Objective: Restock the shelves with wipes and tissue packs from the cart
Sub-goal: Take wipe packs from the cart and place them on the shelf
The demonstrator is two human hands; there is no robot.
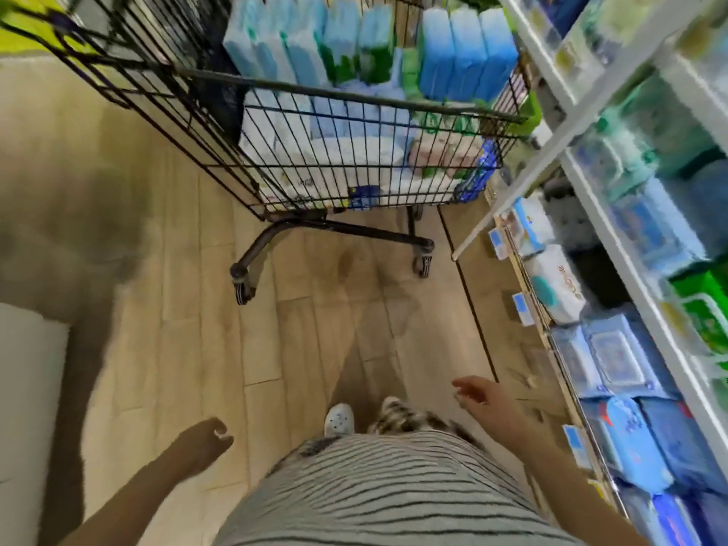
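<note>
A pale wood-plank floor [189, 309] fills my view of a shop aisle. At twelve o'clock stands the black wire cart [354, 159], loaded with blue, green and white wipes and tissue packs [465, 53]. The shelves [571, 141] run along three o'clock, already stocked. Both hands are empty: I see the left hand [205, 439] at seven o'clock, loosely curled, and the right hand [476, 392] at five o'clock, fingers relaxed.

We hold both bare arms low and forward. Our left hand [205, 441] hangs with fingers loosely curled, holding nothing. Our right hand [478, 394] reaches forward, fingers relaxed, also empty.
</note>
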